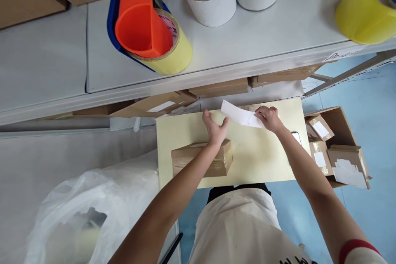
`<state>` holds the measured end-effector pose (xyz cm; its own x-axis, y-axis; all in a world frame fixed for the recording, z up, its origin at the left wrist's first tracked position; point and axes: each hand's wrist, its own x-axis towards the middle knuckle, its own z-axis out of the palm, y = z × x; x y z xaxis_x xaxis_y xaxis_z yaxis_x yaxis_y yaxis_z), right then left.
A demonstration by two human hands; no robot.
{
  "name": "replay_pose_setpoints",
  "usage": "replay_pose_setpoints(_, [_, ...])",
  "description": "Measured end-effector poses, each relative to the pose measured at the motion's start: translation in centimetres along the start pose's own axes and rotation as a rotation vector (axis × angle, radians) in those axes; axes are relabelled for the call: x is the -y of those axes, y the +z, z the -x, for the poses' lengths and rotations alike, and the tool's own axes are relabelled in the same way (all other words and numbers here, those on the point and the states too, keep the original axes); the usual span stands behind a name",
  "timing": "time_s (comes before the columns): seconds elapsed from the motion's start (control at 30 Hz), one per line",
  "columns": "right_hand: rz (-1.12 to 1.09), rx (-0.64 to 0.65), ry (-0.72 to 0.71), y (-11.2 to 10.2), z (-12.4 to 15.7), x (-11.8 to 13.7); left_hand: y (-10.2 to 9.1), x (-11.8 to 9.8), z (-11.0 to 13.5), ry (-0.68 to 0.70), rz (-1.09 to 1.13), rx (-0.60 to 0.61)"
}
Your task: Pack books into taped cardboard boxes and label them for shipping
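Between thumb and fingers, my right hand (269, 118) grips one end of a white paper slip (239, 114) with faint print on it. The slip stretches left above the pale yellow table (262, 156). My left hand (214, 128) is open near the slip's free end, thumb and fingers apart, not touching it. Under my left wrist, a taped cardboard box (227, 159) lies on the table, partly hidden by my forearm. Beside my right forearm a phone-like object (296, 137) shows only in part.
An open carton (343, 126) with several small boxes stands at the right. The shelf (247, 37) above carries an orange tape dispenser (139, 24), white tape rolls (213, 6) and a yellow tape roll (361, 12). A clear plastic bag (120, 198) is at lower left.
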<state>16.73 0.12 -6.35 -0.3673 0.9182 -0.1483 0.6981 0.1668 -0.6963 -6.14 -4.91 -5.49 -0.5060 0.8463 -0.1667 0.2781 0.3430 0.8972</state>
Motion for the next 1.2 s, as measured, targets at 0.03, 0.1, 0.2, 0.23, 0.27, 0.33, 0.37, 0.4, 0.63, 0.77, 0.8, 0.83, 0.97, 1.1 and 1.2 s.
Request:
replay_pose_setpoints(0.03, [0.014,0.002,-0.036,-0.1,0.1,0.0,-0.2,-0.7,0.0,0.145,-0.135,0.007])
replay_pose_setpoints(0.1, [0.051,0.007,-0.097,-0.4,0.3,-0.1,-0.2,-2.4,0.0,0.409,-0.390,0.196])
replay_pose_setpoints(0.2, [0.089,0.016,-0.164,-0.7,0.6,-0.1,1.2,-5.0,0.0,0.615,-0.631,0.568])
replay_pose_setpoints(0.23, [0.097,0.018,-0.177,-0.8,0.6,-0.1,1.8,-5.6,-0.1,0.629,-0.674,0.651])
replay_pose_setpoints(0.27, [0.104,0.019,-0.185,-0.8,0.7,-0.1,2.4,-6.1,-0.2,0.620,-0.702,0.709])
replay_pose_setpoints(0.33, [0.114,0.022,-0.190,-0.7,0.7,-0.1,3.5,-6.5,-0.5,0.571,-0.732,0.774])
replay_pose_setpoints(0.37, [0.116,0.024,-0.190,-0.6,0.7,-0.1,3.9,-6.6,-0.6,0.545,-0.737,0.789])
replay_pose_setpoints(0.4, [0.116,0.024,-0.189,-0.5,0.7,-0.2,4.1,-6.5,-0.7,0.522,-0.738,0.796])
replay_pose_setpoints(0.63, [0.106,0.005,-0.169,0.0,0.4,-0.8,4.9,-5.1,-1.8,0.305,-0.695,0.719])
replay_pose_setpoints(0.77, [0.147,0.068,-0.147,-0.2,-0.1,-1.7,4.6,-4.2,-3.0,0.400,-0.650,0.705])
replay_pose_setpoints(0.8, [0.167,0.091,-0.131,-0.2,-0.3,-2.0,4.3,-4.0,-3.4,0.422,-0.653,0.659])
replay_pose_setpoints(0.83, [0.189,0.111,-0.108,-0.2,-0.5,-2.2,4.0,-3.8,-3.8,0.435,-0.651,0.602])
replay_pose_setpoints(0.97, [0.274,0.102,0.013,0.1,-1.2,-2.4,2.1,-3.2,-5.1,0.401,-0.497,0.422])
replay_pose_setpoints(1.1, [0.156,-0.113,0.003,0.5,-0.5,-0.5,0.4,-3.7,-4.8,0.262,-0.264,0.371])
replay_pose_setpoints(1.2, [-0.229,-0.143,-0.066,0.6,1.1,2.7,-0.6,-5.1,-3.1,0.201,-0.085,0.363])
